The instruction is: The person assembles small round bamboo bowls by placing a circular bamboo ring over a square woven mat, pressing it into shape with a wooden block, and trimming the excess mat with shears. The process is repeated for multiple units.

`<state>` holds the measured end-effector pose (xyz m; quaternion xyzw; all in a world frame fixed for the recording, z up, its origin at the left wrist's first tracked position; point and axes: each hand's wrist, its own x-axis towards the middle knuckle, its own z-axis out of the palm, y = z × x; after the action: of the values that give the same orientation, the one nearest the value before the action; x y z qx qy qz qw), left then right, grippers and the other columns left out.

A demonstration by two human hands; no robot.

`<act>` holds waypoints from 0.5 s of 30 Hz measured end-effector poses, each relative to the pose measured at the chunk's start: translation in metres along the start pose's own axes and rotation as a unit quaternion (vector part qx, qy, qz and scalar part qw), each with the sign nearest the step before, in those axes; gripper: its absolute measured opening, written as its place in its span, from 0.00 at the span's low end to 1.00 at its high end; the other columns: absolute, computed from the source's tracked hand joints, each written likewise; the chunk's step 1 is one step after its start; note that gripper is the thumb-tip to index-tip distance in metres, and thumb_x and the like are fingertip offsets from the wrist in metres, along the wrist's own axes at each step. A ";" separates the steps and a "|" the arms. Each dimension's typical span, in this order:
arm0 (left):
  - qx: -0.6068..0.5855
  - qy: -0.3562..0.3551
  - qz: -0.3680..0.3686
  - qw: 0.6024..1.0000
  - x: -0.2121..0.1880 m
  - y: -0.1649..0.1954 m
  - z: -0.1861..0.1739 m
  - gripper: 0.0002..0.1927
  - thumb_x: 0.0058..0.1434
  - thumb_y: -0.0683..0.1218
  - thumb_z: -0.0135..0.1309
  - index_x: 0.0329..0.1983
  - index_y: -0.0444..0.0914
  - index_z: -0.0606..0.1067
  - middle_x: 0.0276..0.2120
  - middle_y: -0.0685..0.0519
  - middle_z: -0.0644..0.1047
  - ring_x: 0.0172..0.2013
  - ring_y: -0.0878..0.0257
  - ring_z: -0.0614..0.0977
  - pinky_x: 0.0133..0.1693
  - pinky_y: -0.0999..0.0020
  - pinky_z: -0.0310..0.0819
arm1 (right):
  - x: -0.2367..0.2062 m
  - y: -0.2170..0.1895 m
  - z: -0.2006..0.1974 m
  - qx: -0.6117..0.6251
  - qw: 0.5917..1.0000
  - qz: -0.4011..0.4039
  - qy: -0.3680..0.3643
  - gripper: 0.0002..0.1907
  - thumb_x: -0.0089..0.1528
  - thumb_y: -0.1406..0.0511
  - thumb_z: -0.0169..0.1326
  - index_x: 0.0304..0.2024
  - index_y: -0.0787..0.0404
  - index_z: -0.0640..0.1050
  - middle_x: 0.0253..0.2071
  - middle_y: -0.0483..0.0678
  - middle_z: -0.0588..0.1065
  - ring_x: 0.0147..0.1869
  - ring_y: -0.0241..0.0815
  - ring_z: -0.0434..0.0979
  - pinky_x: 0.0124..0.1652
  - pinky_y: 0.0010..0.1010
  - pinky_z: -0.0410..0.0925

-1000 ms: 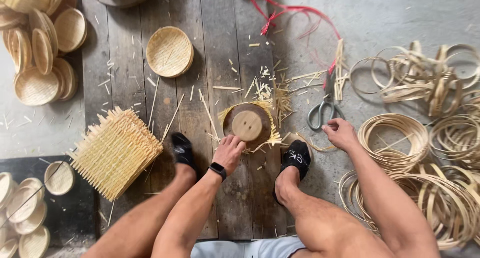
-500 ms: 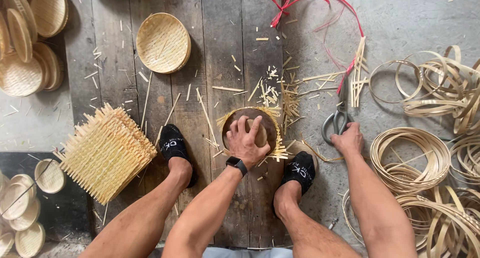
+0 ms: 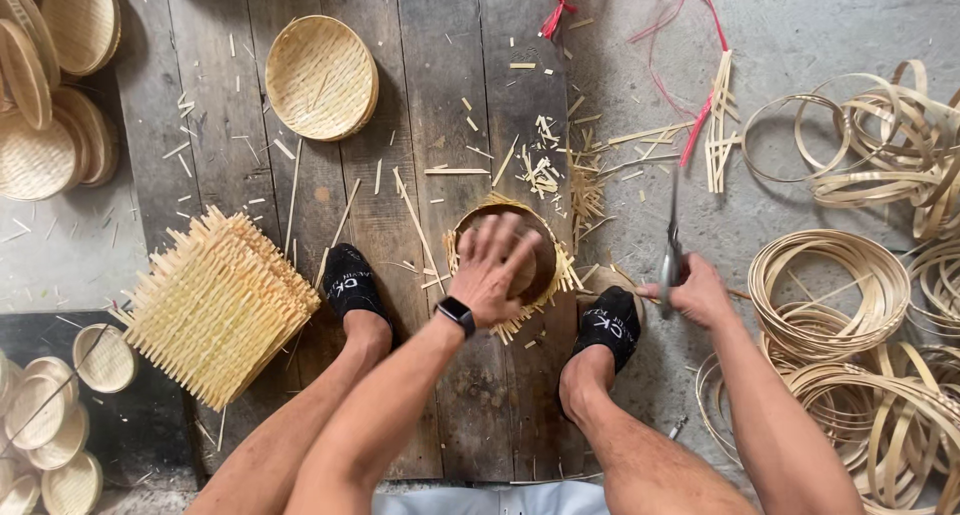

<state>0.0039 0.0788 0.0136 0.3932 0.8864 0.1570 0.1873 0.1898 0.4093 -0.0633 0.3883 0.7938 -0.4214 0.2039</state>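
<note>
My left hand (image 3: 493,267), with a black watch on the wrist, presses flat on a round wooden mould (image 3: 540,260) that sits on a woven bamboo mat whose strip ends stick out around it. The fingers are spread over the mould. My right hand (image 3: 695,293) grips a pair of scissors (image 3: 670,245), lifted off the floor and pointing away from me. My two feet in black socks rest on the planks on either side of the mould.
A finished woven basket (image 3: 320,77) lies further off on the planks. A stack of square woven mats (image 3: 215,305) lies at the left. Piles of small baskets (image 3: 45,105) fill the left edge. Bamboo hoops (image 3: 825,285) lie at the right, red string (image 3: 690,125) above.
My left hand moved onto the mould and now presses on it. My right hand reached the scissors on the floor and picked them up. The view has shifted closer.
</note>
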 end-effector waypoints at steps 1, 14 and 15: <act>-0.050 0.013 -0.095 0.994 -0.005 0.008 0.005 0.63 0.34 0.57 0.73 0.74 0.48 0.54 0.70 0.33 0.50 0.71 0.34 0.49 0.64 0.33 0.45 | -0.010 -0.012 0.003 -0.063 0.998 0.002 0.018 0.31 0.51 0.50 0.70 0.42 0.67 0.76 0.40 0.60 0.80 0.44 0.53 0.82 0.47 0.40 0.73; -0.103 0.132 -0.123 0.978 0.004 0.035 0.042 0.59 0.40 0.52 0.73 0.75 0.50 0.55 0.66 0.34 0.57 0.65 0.32 0.59 0.65 0.39 0.54 | -0.001 -0.089 0.041 -0.351 0.869 -0.291 0.190 0.22 0.52 0.54 0.62 0.38 0.63 0.76 0.39 0.55 0.73 0.46 0.55 0.74 0.46 0.46 0.69; -0.102 0.129 -0.114 0.980 0.004 0.033 0.041 0.59 0.40 0.51 0.73 0.75 0.50 0.55 0.66 0.34 0.57 0.65 0.32 0.60 0.65 0.39 0.54 | 0.003 -0.084 0.042 -0.349 0.870 -0.291 0.190 0.19 0.53 0.55 0.60 0.37 0.62 0.76 0.39 0.55 0.73 0.45 0.54 0.75 0.44 0.44 0.69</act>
<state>0.0412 0.1081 -0.0089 0.2451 0.9214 0.2735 0.1271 0.1214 0.3473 -0.0458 0.1162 0.9896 -0.0752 0.0396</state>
